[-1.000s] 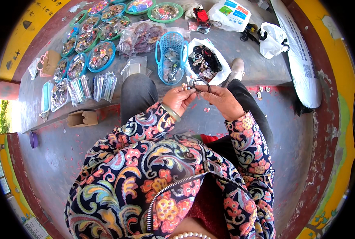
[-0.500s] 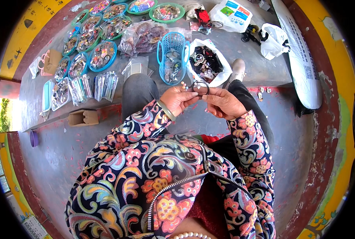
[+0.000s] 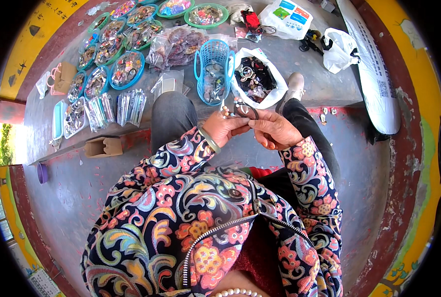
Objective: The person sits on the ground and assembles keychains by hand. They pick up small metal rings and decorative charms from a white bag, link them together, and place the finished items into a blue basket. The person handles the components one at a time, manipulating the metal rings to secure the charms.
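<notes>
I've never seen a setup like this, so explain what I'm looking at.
There is no machine: these are a person's bare hands, seen from above by a camera worn on the head. Its wide lens bends straight edges.

The right hand pinches a dark loop. The left hand meets it at the fingertips, with small beads beside; how firmly that hand grips is hard to see.

Beyond, on a grey ledge, stand a blue basket, a white bag filled with small, mostly dark pieces, round trays of little items and clear packs.
</notes>
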### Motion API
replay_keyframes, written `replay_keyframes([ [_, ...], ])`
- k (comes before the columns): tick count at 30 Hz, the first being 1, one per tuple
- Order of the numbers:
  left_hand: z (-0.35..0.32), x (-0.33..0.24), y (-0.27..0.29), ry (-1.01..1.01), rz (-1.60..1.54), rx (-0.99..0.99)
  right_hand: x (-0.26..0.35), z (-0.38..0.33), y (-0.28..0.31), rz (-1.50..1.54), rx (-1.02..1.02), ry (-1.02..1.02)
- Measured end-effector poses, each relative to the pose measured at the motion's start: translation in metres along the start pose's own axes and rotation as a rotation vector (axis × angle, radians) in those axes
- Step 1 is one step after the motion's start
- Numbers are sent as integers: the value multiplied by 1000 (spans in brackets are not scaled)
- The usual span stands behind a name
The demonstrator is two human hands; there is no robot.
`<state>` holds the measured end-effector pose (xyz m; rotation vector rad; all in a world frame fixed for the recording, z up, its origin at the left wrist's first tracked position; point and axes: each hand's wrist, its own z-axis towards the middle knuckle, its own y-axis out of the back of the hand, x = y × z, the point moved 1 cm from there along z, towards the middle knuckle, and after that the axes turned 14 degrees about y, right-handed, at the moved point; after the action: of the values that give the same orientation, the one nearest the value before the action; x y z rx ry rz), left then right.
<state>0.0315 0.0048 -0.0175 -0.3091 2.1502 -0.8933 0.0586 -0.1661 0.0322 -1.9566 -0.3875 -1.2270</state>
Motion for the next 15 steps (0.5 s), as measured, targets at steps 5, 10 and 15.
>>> replay_keyframes([
  [5, 0, 0, -1, 38, 74, 36, -1, 0, 1, -74, -91, -20],
  [10, -3, -12, 22, 106, 320, -48, 6, -3, 7, -326, -211, 13],
  [15, -4, -31, 26, -119, 663, -86, 6, -1, 5, -666, -123, -67],
])
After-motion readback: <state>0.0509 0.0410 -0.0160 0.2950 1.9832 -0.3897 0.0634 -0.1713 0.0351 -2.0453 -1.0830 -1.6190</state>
